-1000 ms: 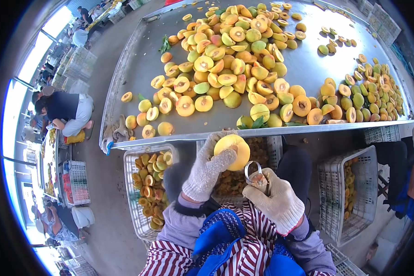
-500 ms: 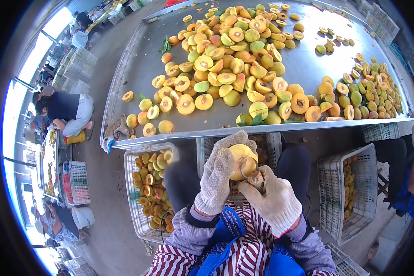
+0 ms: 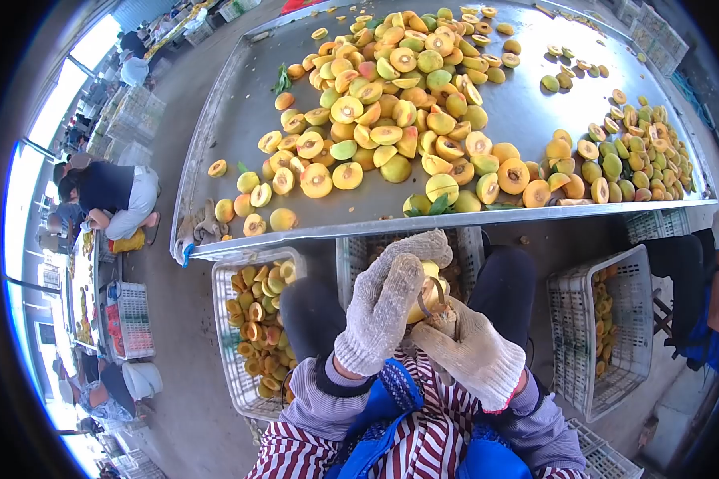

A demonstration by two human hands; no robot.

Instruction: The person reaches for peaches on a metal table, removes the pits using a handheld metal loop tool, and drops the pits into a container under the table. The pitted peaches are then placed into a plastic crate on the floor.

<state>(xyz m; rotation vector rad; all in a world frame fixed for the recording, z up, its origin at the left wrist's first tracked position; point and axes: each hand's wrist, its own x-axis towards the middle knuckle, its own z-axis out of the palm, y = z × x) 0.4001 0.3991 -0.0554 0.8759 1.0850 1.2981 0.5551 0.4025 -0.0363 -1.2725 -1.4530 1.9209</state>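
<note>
My left hand [image 3: 382, 307], in a knitted whitish glove, is wrapped round a yellow peach half [image 3: 434, 289] in front of my lap. Much of the fruit is hidden behind the fingers. In my gloved right hand [image 3: 479, 351] is a small pitting tool [image 3: 445, 319], gripped close to its head. Its curved metal loop stands against the peach; how deep it reaches cannot be made out. Just beyond both hands is the edge of a metal table [image 3: 295, 237], bearing a large pile of halved peaches [image 3: 375, 112].
Left of my legs stands a white crate [image 3: 225, 351] holding peach halves. Another crate [image 3: 346, 267] sits under the table edge, and a third crate [image 3: 571, 343] is at right. A co-worker's arm [image 3: 717, 307] shows at far right. More people crouch at left.
My left hand has turned and now covers more of the peach. The tool's loop shows more plainly against the fruit. The whole view has shifted slightly.
</note>
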